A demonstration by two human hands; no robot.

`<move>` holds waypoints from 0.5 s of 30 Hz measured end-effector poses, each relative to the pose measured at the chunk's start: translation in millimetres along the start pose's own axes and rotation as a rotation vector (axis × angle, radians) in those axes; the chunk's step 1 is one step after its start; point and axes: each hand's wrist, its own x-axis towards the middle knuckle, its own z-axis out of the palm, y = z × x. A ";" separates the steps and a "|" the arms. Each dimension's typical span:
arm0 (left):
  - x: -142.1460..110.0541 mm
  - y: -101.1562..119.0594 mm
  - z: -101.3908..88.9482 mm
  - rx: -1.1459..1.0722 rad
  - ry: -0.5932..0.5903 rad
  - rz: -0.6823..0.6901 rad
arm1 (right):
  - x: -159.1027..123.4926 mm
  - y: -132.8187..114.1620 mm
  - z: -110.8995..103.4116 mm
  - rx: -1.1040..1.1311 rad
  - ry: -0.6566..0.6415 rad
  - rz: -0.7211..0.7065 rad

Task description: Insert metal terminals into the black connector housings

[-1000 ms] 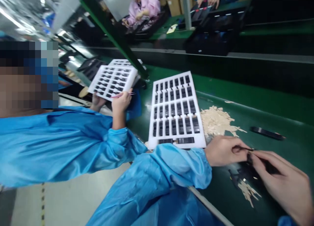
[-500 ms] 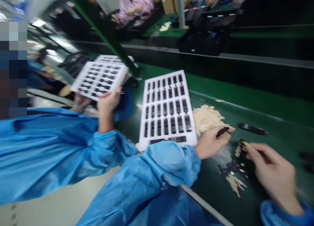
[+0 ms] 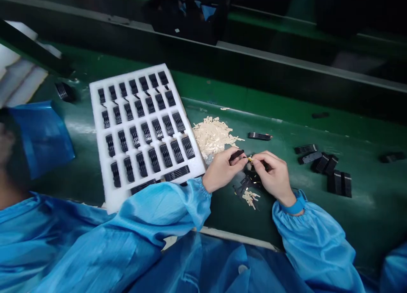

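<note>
Above the green bench, my left hand (image 3: 222, 169) is closed around a small black part (image 3: 237, 154). Thumb and fingers of my right hand (image 3: 274, 174) pinch a tiny yellow-and-black strip (image 3: 250, 160). Both hands' fingertips almost meet at that strip; whether they touch is too small to tell. Beneath them lies a loose heap of dark strips (image 3: 246, 183) with yellow bits, and pale slips (image 3: 251, 197) in front. Just behind my left hand is a pile of cream-coloured slips (image 3: 212, 135). A white foam tray (image 3: 148, 146) with rows of black slotted parts stands left of my left hand.
A black slotted part (image 3: 260, 136) lies beyond my hands. Several black blocks (image 3: 321, 161) are grouped at the right. Blue film (image 3: 44, 136) and white foam sheets (image 3: 19, 76) sit at the left, near a co-worker's sleeve (image 3: 47, 225). A raised ledge (image 3: 286, 64) runs behind.
The view has swung right and down, so the tray sits further left and the co-worker is mostly out of view. My right hand has come in close to my left, the strip still pinched.
</note>
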 end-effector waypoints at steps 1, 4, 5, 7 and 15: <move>0.2 -0.6 0.0 -0.007 0.006 -0.006 | -0.1 -0.4 0.8 -0.019 0.015 -0.007; 0.5 -4.4 -0.6 0.021 0.033 -0.026 | -1.1 -1.4 3.2 -0.110 0.135 -0.010; 0.2 -5.7 -0.9 0.053 0.044 -0.021 | -1.7 -1.9 4.0 -0.129 0.152 -0.009; -0.8 -7.3 -1.4 0.132 0.056 0.017 | -2.7 -3.1 5.2 -0.127 0.113 -0.012; -4.0 -2.6 -0.8 0.287 -0.002 0.138 | -3.1 0.5 7.2 -0.014 0.011 0.033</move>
